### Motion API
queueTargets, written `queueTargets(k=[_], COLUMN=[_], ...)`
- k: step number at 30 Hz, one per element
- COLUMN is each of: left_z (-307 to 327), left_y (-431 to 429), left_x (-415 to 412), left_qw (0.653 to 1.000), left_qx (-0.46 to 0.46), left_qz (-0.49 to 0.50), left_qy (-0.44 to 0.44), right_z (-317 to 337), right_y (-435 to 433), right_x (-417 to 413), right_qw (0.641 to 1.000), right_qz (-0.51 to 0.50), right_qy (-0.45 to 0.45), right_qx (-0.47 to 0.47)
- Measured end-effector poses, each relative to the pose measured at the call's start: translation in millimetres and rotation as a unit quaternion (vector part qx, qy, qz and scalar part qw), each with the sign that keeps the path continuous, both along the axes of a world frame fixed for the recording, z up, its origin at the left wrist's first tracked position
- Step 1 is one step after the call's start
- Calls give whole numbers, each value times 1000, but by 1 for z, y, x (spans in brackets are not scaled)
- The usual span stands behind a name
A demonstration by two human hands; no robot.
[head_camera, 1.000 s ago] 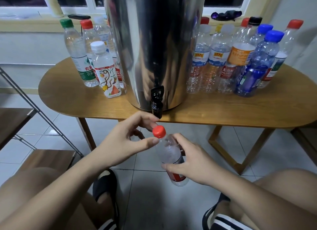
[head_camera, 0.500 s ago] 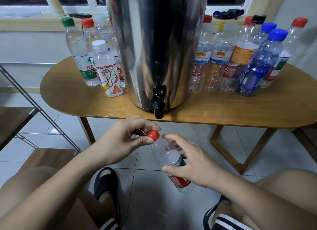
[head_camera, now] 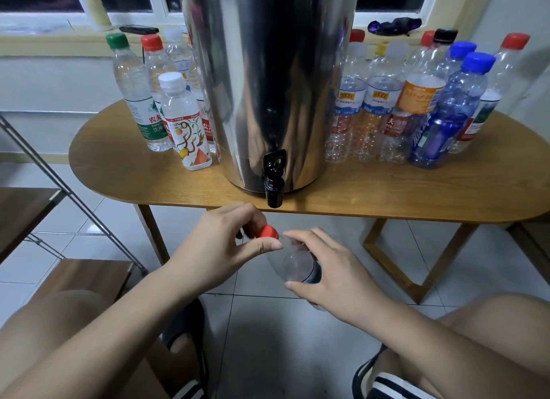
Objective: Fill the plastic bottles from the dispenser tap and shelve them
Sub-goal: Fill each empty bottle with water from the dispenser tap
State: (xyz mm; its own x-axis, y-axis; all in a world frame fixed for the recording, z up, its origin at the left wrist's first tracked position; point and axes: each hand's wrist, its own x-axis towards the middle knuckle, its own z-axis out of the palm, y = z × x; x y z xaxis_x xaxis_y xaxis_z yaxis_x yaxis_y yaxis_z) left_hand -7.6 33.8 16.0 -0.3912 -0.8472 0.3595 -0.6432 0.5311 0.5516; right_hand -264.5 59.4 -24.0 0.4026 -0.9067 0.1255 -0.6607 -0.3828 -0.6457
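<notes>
A rounded wooden desk [head_camera: 387, 196] stands under a window over a tiled floor, carrying a tall steel dispenser [head_camera: 268, 71] whose black tap [head_camera: 273, 178] juts past the front edge. A cluster of capped bottles [head_camera: 184, 122] stands left of the dispenser and a larger capped group [head_camera: 416, 107] right of it. Those on the right look empty and dented, so most of the filling seems left to do. The wooden shelf [head_camera: 18, 214] at the left shows no bottles on the boards in view.

One clear plastic bottle [head_camera: 294, 264] is held tilted, low in front of the desk, below and just short of the tap. The right hand [head_camera: 330, 273] curls round its body. The left hand [head_camera: 220, 250] pinches the red cap [head_camera: 268, 231] at its neck between thumb and fingers. Whether the cap is going on or coming off, and how full the bottle is, cannot be told.
</notes>
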Motion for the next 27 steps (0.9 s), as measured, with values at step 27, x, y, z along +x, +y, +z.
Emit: queueTargets(k=[27], left_z=[-1], left_y=[-38], left_x=[31], left_qw=[990], left_qx=[-26], left_qz=[137], left_qy=[-10], right_z=[-9], right_y=[-10], right_x=[8], right_qw=[994], right_qz=[-51], right_qy=[-92], right_qx=[42])
